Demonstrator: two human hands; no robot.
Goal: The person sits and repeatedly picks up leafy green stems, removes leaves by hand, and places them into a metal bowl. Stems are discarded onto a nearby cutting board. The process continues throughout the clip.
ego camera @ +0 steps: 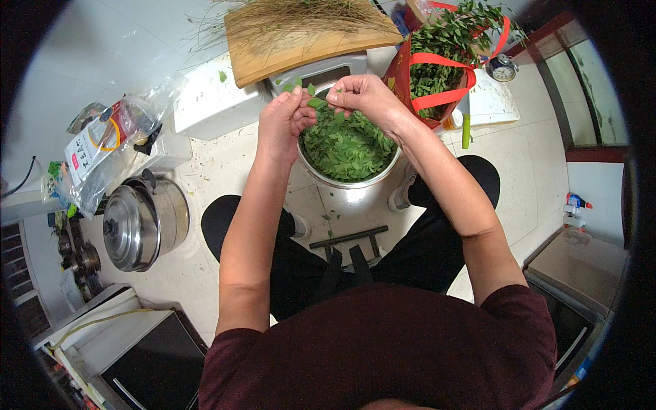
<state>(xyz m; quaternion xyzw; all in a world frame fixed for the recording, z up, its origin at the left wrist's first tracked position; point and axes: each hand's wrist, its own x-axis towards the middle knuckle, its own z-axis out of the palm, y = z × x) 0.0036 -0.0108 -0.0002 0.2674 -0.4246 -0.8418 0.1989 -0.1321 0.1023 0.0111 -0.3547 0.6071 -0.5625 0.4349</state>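
A leafy green sprig point(313, 102) is held between my two hands, over the upper rim of a round metal pot. My left hand point(288, 113) pinches it between thumb and fingers, with small leaves standing out past the fingertips. Close on the right, my right hand point(359, 97) has thumb and forefinger pinched together at the sprig's other side; what lies between those fingertips is mostly hidden. Loose green leaves point(348, 148) fill much of the pot point(344, 184), which stands on the tiled floor before me.
Bare thin stems point(318, 20) lie on a wooden board point(256, 56) at the top. A red bag point(402, 72) of leafy branches point(435, 46) stands at the upper right, near a green-handled tool point(466, 131) and a clock point(501, 69). A lidded steel pot point(174, 215) and plastic packaging point(92, 148) are at left.
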